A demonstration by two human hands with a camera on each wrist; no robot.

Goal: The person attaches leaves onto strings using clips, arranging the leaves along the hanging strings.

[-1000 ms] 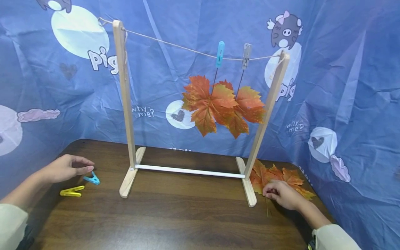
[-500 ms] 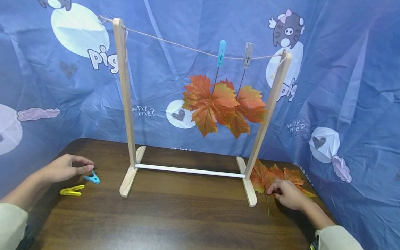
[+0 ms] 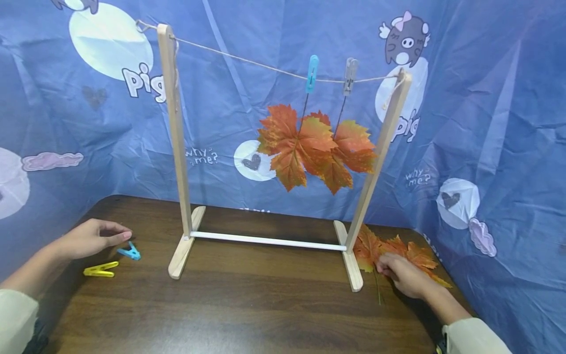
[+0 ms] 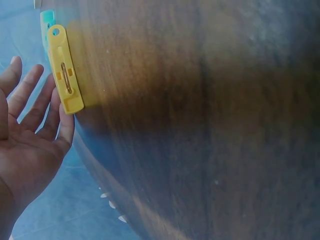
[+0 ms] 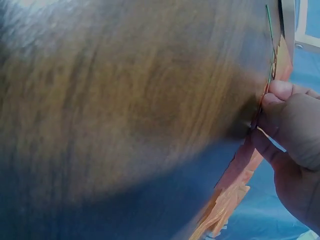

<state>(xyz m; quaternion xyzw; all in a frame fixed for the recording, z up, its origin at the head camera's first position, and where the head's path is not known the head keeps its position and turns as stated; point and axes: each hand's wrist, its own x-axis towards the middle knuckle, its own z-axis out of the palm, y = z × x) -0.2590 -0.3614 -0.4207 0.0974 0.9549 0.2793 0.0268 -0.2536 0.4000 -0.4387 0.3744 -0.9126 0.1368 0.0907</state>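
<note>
On the left of the table, my left hand point(image 3: 90, 239) hangs with fingers apart, holding nothing, just above a blue clothespin point(image 3: 130, 251). A yellow clothespin point(image 3: 100, 269) lies nearer to me; the left wrist view shows it point(image 4: 65, 70) beside the hand point(image 4: 35, 130). At the right, my right hand point(image 3: 404, 275) is at a pile of orange leaves point(image 3: 417, 255), thumb and finger pinching a leaf at its stem point(image 3: 379, 290). In the right wrist view the fingertips of this hand point(image 5: 295, 130) meet at the leaf point(image 5: 240, 165), whose green stem point(image 5: 270, 40) points away.
Between the hands stands a wooden frame point(image 3: 178, 147) with a white crossbar point(image 3: 265, 241). From its string point(image 3: 239, 58) hang two orange leaves point(image 3: 300, 147), held by a blue clothespin point(image 3: 312, 73) and a grey one point(image 3: 350, 76). Blue printed cloth point(image 3: 247, 29) surrounds the table point(image 3: 221, 314).
At the leaf pile, my right hand has shifted a little and its fingers have closed more at the stem; the rightmost leaves have slid slightly right. My left hand has barely moved.
</note>
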